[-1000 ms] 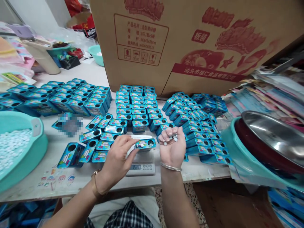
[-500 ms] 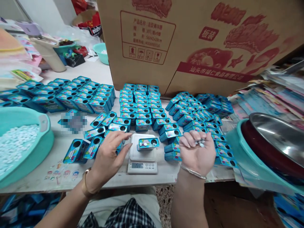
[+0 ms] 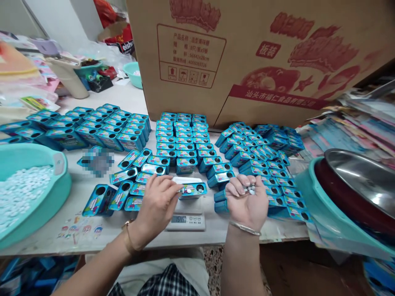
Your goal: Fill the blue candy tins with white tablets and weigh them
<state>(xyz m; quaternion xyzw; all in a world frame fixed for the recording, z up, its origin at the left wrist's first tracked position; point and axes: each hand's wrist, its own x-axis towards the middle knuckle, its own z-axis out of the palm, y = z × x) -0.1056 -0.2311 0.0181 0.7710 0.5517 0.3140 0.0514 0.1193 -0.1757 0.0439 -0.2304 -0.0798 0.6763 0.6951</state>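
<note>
A blue tin of candy (image 3: 195, 189) with a dark round opening in its top sits on a small white kitchen scale (image 3: 197, 222). White candies show at its top. My left hand (image 3: 158, 201) has its thumb and fingertips closed on the tin's left end and hides part of the scale. To the right, palm up, my right hand (image 3: 249, 201) curls its fingers around several small pale candies (image 3: 250, 190). Open-topped blue tins stand close to both hands.
Rows of blue tins (image 3: 185, 142) fill the table's middle and sides. At left stands a turquoise basin (image 3: 63, 181) of white candies. A large carton (image 3: 191, 94) rises behind. Stacked bowls (image 3: 311, 181) and piled printed sheets (image 3: 333, 135) are at right.
My left hand has moved right and closed its thumb and fingers on the tin's left end. The right hand has shifted slightly left, with the candies still in it. The view has tilted a little.
</note>
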